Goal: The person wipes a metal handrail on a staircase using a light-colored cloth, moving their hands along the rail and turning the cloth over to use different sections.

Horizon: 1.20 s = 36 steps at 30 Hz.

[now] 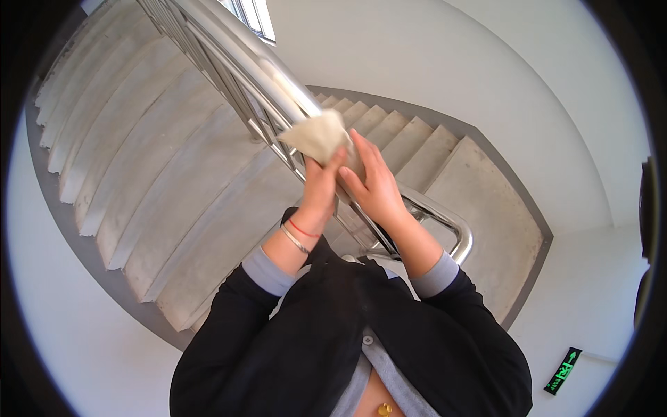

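A cream cloth lies over the thick polished metal handrail of a staircase. My left hand, with a red string and a silver bangle at the wrist, holds the cloth's lower edge against the rail. On the rail's right side my right hand rests against the cloth, its fingers stretched out and thumb apart from them. The cloth hides part of the rail and the tips of some left fingers.
Concrete steps curve along the left, and a narrower flight lies beyond the rail. The handrail bends round at a landing on the right. A green exit sign hangs at the lower right.
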Available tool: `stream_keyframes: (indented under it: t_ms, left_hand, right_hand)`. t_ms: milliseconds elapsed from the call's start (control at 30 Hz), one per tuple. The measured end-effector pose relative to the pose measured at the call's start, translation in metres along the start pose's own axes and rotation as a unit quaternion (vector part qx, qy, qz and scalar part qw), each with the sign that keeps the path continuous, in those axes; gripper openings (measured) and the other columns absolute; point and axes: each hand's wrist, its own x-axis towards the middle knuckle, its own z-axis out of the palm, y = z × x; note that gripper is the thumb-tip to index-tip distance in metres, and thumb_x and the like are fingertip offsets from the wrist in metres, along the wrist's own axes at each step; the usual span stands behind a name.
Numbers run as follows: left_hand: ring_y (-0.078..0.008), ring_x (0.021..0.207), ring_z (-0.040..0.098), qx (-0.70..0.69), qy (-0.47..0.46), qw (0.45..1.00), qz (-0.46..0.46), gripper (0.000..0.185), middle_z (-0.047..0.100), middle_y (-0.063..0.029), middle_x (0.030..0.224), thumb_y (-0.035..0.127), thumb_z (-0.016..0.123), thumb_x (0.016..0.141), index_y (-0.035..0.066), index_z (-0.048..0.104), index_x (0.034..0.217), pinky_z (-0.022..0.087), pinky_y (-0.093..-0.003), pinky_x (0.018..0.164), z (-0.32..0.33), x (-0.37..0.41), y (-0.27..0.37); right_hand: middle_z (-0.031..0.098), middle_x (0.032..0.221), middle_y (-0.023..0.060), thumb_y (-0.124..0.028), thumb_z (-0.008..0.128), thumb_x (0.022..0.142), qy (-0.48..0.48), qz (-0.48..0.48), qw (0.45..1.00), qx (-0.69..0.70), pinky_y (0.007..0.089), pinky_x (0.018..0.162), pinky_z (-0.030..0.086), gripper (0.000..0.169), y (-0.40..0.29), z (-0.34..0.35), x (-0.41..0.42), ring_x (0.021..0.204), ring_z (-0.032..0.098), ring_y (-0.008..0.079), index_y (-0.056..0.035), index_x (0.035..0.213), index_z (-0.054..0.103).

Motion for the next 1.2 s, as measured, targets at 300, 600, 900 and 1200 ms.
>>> stream_keyframes:
  t_ms: [300, 600, 900, 1200]
  left_hand:
    - [-0.0461, 0.150, 0.008, 0.407, 0.069, 0.824, 0.387, 0.054, 0.011, -0.0258, 0.161, 0.022, 0.043, 0.105, 0.000, 0.030, 0.152, 0.013, -0.0498, 0.120, 0.007, 0.005, -0.021]
    - [-0.0502, 0.148, 0.009, 0.602, 0.065, 0.659, 0.445, 0.052, 0.026, -0.0155, 0.162, 0.040, 0.065, 0.091, 0.017, 0.058, 0.137, 0.009, -0.0646, 0.117, -0.018, 0.058, 0.041]
    - [-0.0317, 0.140, 0.038, 0.618, -0.039, 0.640, 0.455, 0.012, 0.066, 0.0000, 0.120, 0.020, 0.060, 0.094, 0.012, 0.067, 0.101, 0.010, -0.0592, 0.118, -0.008, 0.058, 0.050]
    - [-0.0312, 0.135, 0.045, 0.427, 0.041, 0.804, 0.411, 0.031, 0.056, -0.0150, 0.137, 0.029, 0.040, 0.107, 0.005, 0.059, 0.109, 0.025, -0.0479, 0.118, -0.030, 0.008, 0.029]
  right_hand:
    - [0.052, 0.140, 0.0185, -0.007, 0.058, 0.096, 0.102, 0.073, 0.992, 0.004, 0.0390, 0.099, 0.048, 0.042, 0.038, -0.005, -0.067, 0.125, 0.054, 0.0361, -0.0052, 0.138, 0.053]
    - [0.053, 0.139, 0.0163, -0.009, 0.054, 0.098, 0.131, 0.070, 0.989, 0.011, 0.0388, 0.101, 0.046, 0.037, 0.027, -0.003, -0.071, 0.123, 0.055, 0.0354, -0.0060, 0.134, 0.055]
    - [0.054, 0.137, 0.0157, -0.010, 0.053, 0.097, 0.156, 0.078, 0.983, 0.051, 0.0391, 0.101, 0.046, 0.036, 0.037, -0.002, -0.074, 0.123, 0.055, 0.0350, -0.0064, 0.133, 0.055]
    - [0.058, 0.132, 0.0149, -0.008, 0.055, 0.095, 0.143, 0.036, 0.989, 0.028, 0.0398, 0.098, 0.046, 0.034, 0.045, -0.002, -0.077, 0.118, 0.057, 0.0345, -0.0062, 0.129, 0.059]
